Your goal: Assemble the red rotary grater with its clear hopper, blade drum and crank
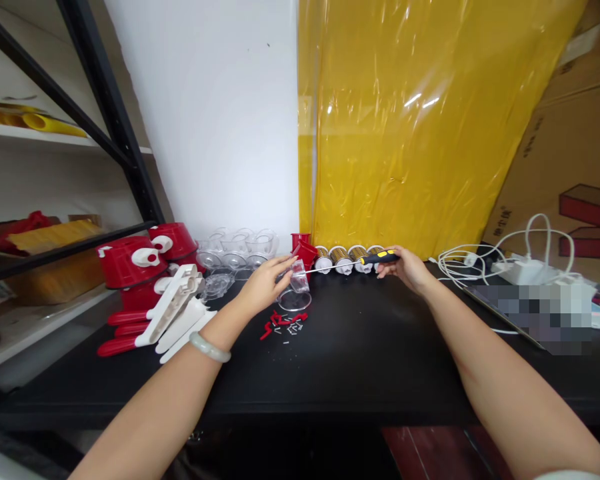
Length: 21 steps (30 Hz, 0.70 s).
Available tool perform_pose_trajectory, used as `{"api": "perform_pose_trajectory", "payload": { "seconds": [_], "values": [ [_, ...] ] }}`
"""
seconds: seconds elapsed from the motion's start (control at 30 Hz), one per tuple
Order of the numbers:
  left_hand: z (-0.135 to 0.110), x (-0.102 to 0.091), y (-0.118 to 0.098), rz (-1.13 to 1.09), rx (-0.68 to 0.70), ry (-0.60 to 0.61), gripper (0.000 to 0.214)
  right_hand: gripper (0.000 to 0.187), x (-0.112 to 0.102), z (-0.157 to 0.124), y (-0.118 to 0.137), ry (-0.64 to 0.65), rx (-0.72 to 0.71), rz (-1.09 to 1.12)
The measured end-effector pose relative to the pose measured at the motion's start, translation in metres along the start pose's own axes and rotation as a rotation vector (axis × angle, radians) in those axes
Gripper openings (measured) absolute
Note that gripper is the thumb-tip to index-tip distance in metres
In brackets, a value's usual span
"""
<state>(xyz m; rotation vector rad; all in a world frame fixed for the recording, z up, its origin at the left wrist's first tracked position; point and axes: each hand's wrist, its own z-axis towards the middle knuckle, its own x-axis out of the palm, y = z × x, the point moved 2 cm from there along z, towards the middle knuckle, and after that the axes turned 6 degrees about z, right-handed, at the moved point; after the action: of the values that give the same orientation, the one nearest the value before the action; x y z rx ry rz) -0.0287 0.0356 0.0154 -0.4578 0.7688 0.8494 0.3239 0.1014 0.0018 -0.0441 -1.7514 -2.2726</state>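
Observation:
My left hand [266,283] grips a clear plastic cup-shaped part [299,275], holding it tilted above a clear round base [295,301] on the black table [360,353]. A red piece [305,253] sits at the cup's top. My right hand [405,267] is closed on a black and yellow screwdriver [377,257]. Its thin shaft runs left and its tip reaches the clear part. Small red clips and screws [283,325] lie scattered just in front of the base.
Red bowls [130,263], white handles [175,307] and clear cups [237,247] crowd the left back of the table. Several gold and white cylinders [341,257] line the yellow plastic sheet [420,120]. White cables and a power strip [520,267] lie at the right, by cardboard boxes.

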Motion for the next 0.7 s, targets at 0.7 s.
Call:
{"api": "perform_pose_trajectory", "payload": {
  "seconds": [0.7],
  "values": [
    [-0.0005,0.0002,0.0009,-0.012,-0.021,0.022,0.044,0.030,0.0001,0.0014,0.0016,-0.046,0.010,-0.030]
  ]
}}
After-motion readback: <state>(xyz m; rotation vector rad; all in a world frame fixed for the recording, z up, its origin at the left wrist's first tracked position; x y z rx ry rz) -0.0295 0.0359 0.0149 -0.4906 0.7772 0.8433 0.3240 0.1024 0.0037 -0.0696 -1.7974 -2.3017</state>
